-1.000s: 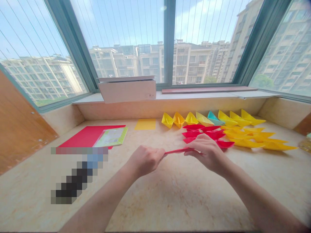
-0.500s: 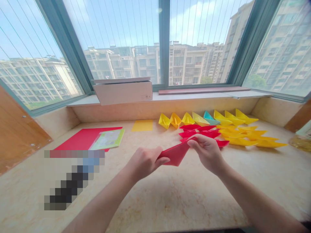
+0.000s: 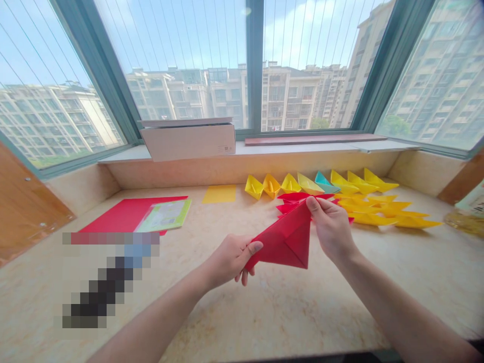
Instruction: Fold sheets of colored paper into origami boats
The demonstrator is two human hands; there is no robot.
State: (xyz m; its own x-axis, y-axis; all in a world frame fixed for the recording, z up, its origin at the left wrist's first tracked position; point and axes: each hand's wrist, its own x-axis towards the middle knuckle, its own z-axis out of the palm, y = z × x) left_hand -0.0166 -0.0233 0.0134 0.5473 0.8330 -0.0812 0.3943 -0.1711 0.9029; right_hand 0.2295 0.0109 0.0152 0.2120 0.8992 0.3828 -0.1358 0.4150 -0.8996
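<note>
Between my hands, above the counter, is a folded piece of red paper (image 3: 285, 239) with crease lines across its face and a pointed lower right corner. My left hand (image 3: 236, 257) pinches its left end, thumb on top and fingers curled beneath. With thumb and fingers closed, my right hand (image 3: 330, 222) grips the upper right corner. Behind the folded paper, several red paper boats (image 3: 289, 197) are partly hidden by it and by my right hand.
Several yellow paper boats (image 3: 378, 217) stand at right, with a back row including a teal boat (image 3: 325, 182). Red sheets (image 3: 113, 214), a green-edged packet (image 3: 166, 216) and a yellow sheet (image 3: 219, 193) lie left. A white box (image 3: 189, 142) sits on the sill; a blurred-out patch covers the left counter.
The red paper was edge-on and has been turned so its broad face shows. My right hand has risen with its corner; my left hand has dipped slightly. The view has shifted a little.
</note>
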